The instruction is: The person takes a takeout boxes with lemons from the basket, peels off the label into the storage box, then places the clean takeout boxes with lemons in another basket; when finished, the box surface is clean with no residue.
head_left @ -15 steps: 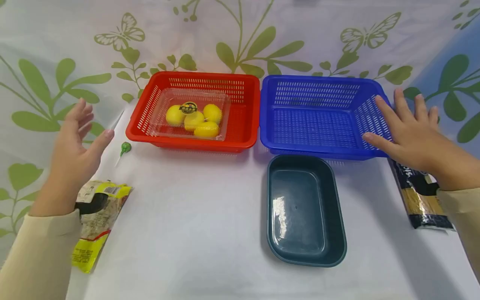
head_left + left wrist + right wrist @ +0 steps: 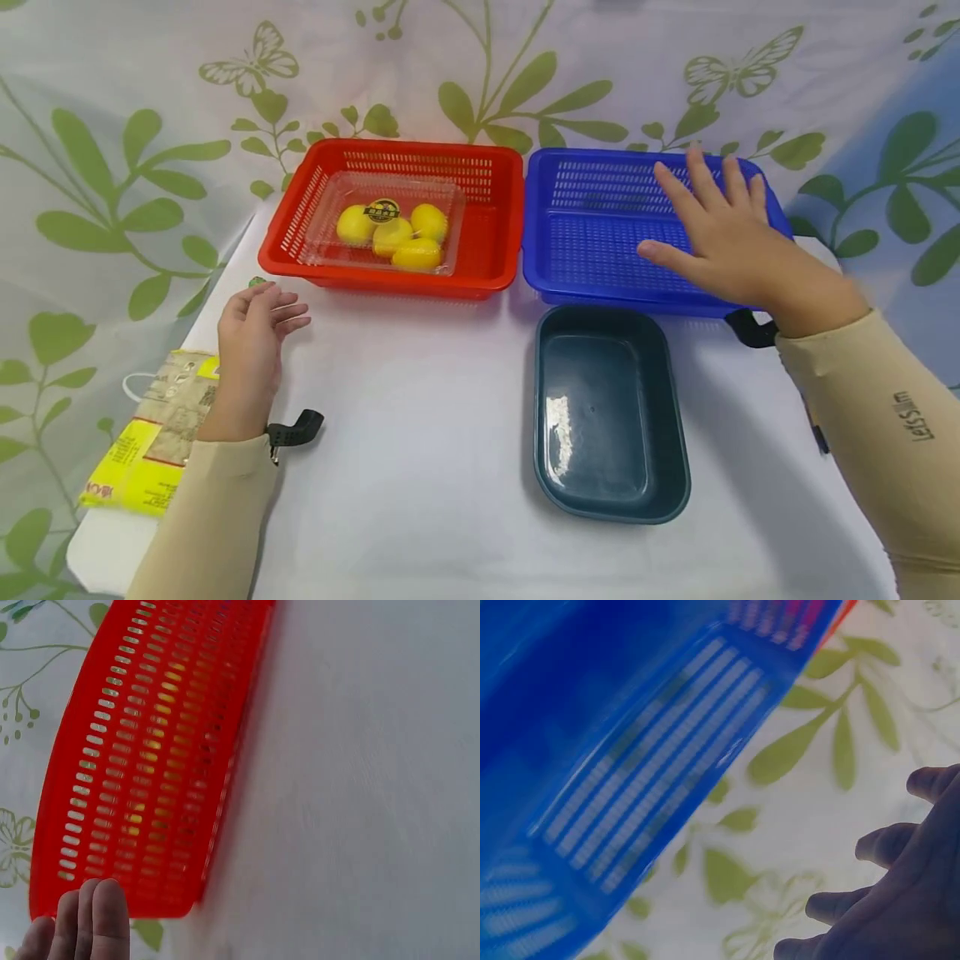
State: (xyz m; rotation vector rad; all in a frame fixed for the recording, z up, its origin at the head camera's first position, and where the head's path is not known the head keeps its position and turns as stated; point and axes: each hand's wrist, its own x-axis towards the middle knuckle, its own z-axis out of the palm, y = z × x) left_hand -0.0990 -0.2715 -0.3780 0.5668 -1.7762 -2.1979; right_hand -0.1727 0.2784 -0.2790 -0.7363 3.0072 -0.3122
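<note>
My left hand (image 2: 251,354) hovers in front of the left corner of the red basket (image 2: 491,250), fingers loosely extended and holding nothing. Its fingers (image 2: 109,922) overlap the basket's end in the left wrist view. Inside that basket sits a clear plastic box of lemons (image 2: 416,254) with a black label. My right hand (image 2: 738,242), fingers spread and empty, is over the right part of the blue basket (image 2: 592,258); the right wrist view shows this hand (image 2: 900,900) apart from the basket wall. A green lollipop (image 2: 257,281) peeks out behind my left fingertips.
A dark teal tub (image 2: 600,408) stands in front of the blue basket. By the table's left edge lies a yellow-and-clear food bag (image 2: 142,450), partly behind my left forearm. The right sleeve (image 2: 870,433) hides most of a dark packet (image 2: 821,437).
My left hand has moved right and toward me, its thumb no longer spread. The right hand has shifted left over the blue basket. The yellow bag lies farther left at a different angle.
</note>
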